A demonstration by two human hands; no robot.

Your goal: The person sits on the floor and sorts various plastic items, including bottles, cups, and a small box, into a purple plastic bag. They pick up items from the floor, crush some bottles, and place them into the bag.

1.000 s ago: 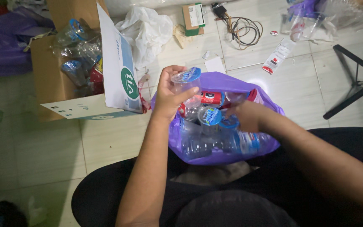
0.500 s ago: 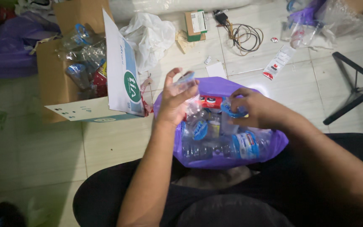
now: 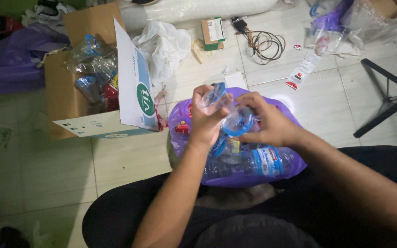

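Note:
My left hand (image 3: 206, 120) grips a clear plastic cup with a blue rim (image 3: 214, 96), held above a purple plastic bag (image 3: 289, 160) that rests on my lap. My right hand (image 3: 267, 123) holds a second clear cup with a blue rim (image 3: 238, 123), pressed against the first one. Inside the bag lie several clear plastic bottles, one with a blue label (image 3: 263, 161), and a red wrapper (image 3: 181, 129).
An open cardboard box (image 3: 70, 105) stuffed with clear plastic cups stands at the left on the tiled floor. Behind it lie a white plastic bag (image 3: 164, 46), a small carton (image 3: 213, 31) and a coiled black cable (image 3: 265, 45). A black stand leg (image 3: 382, 112) crosses the right side.
My right hand has come up out of the bag with a cup and met the left hand's cup. Both hands now sit higher over the bag.

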